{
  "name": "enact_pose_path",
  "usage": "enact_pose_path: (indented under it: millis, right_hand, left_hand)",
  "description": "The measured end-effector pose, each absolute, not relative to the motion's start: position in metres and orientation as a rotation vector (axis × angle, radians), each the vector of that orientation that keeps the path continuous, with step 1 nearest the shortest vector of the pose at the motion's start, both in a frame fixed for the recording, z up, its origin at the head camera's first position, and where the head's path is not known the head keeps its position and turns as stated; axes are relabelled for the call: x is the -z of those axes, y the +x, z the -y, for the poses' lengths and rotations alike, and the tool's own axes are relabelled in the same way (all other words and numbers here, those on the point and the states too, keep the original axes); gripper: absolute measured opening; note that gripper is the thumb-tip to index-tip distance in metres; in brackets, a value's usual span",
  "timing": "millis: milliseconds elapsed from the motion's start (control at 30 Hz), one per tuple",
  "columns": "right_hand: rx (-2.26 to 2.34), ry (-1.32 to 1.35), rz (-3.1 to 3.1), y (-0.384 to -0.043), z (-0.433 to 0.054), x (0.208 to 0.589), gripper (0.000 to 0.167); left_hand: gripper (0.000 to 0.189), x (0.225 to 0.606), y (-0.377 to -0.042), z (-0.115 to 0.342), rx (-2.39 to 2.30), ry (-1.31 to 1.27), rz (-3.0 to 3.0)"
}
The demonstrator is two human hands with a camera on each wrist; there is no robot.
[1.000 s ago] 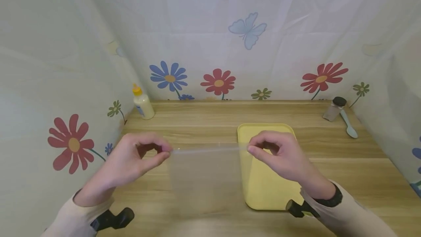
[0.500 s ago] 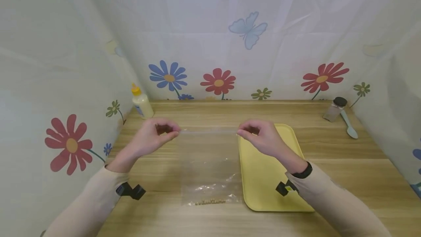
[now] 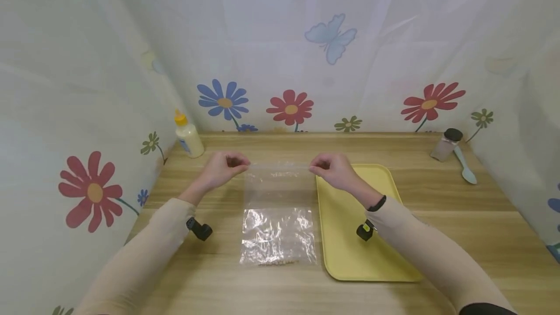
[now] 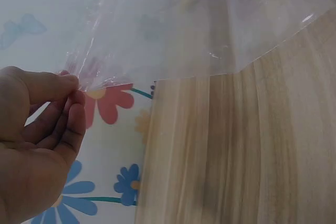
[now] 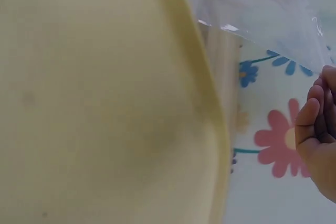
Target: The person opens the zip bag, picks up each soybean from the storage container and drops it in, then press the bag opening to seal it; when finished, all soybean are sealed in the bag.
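A clear plastic zip bag (image 3: 280,227) stretches between two hands in the head view, its lower half glossy and lying over the wooden table. Small beige balls (image 3: 278,262) line up along its near bottom edge. The left hand (image 3: 226,168) pinches the bag's far left corner between thumb and fingers. At the far right corner, the right hand (image 3: 334,169) pinches the same edge. The left wrist view shows the thumb and fingertips (image 4: 73,90) closed on the film. In the right wrist view the right hand (image 5: 319,124) grips the other corner.
A yellow tray (image 3: 363,256) lies right of the bag, under the right forearm. A white bottle with a yellow cap (image 3: 190,139) stands at the back left. At the back right are a dark-lidded jar (image 3: 446,145) and a pale blue spoon (image 3: 465,169).
Both hands have moved away toward the back of the table and closer together, pulling the bag's top edge along. The bag, hanging blurred before, now lies flatter and shows the balls.
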State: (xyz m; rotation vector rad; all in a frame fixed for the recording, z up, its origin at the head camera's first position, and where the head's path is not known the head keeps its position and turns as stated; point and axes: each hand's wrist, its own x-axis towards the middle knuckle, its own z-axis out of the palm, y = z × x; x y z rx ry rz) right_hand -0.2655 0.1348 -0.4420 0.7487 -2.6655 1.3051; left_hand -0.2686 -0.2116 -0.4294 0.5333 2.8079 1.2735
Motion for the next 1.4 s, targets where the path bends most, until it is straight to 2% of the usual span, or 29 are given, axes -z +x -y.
enact_pose_path:
  millis: [433,833,1400]
  right_hand:
    - [-1.210,0.690,2.915,-0.303,-0.133,0.473,0.008]
    - [-1.082,0.709,3.016,-0.318,-0.125,0.481,0.006]
    - [-0.795,0.699,3.174,-0.326,-0.113,0.477,0.012]
  left_hand:
    - [0.015,0.464,-0.301,0.208,-1.176,0.429,-2.772]
    - [0.013,0.482,-0.316,0.205,-1.169,0.338,-2.726]
    - [0.006,0.484,-0.321,0.198,-0.934,0.520,-2.809]
